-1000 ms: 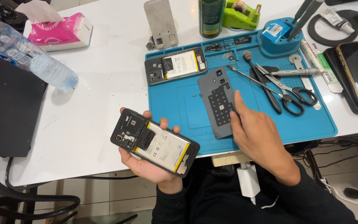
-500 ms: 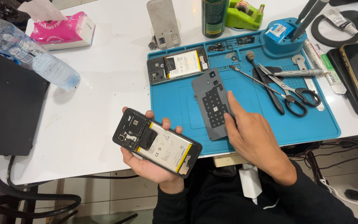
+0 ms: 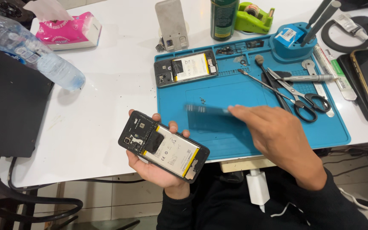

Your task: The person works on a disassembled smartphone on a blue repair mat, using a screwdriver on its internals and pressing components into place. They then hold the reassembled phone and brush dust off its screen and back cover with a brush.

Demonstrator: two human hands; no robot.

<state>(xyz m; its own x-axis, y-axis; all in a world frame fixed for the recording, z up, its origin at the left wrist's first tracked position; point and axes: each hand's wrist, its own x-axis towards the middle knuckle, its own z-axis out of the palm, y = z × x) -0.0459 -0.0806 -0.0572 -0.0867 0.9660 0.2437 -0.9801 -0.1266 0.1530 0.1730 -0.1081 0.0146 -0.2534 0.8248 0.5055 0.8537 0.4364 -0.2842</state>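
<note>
Head view looks down at a white counter (image 3: 107, 89) with a blue mat (image 3: 235, 127) on it. Left hand (image 3: 154, 168) sits just off the near left corner of the mat, past the counter edge, palm up. Its grip is closed around an open phone (image 3: 163, 146), with the fingers curled over the far edge. The phone has no back on, so its white battery and dark insides show. Right hand (image 3: 277, 136) is over the near part of the mat. It holds a thin flat cover (image 3: 207, 110) by one end, pinched in the fingers, and the cover is blurry, so its shape is hard to tell. The cover hangs over the middle of the mat, and I cannot tell if it touches the mat. At the far left corner of the mat lies a second open phone (image 3: 186, 69) with its battery showing. On the right side of the mat lie scissors (image 3: 303, 96), a small brush (image 3: 269, 81) and a thin metal tool. At the far right corner of the mat stands a blue tool holder (image 3: 292, 42). Behind the mat are a green can (image 3: 223, 17) and a green tape holder (image 3: 254, 12). Far left of the mat lie a water bottle (image 3: 30, 53) and a pink pack of tissues (image 3: 71, 30).
</note>
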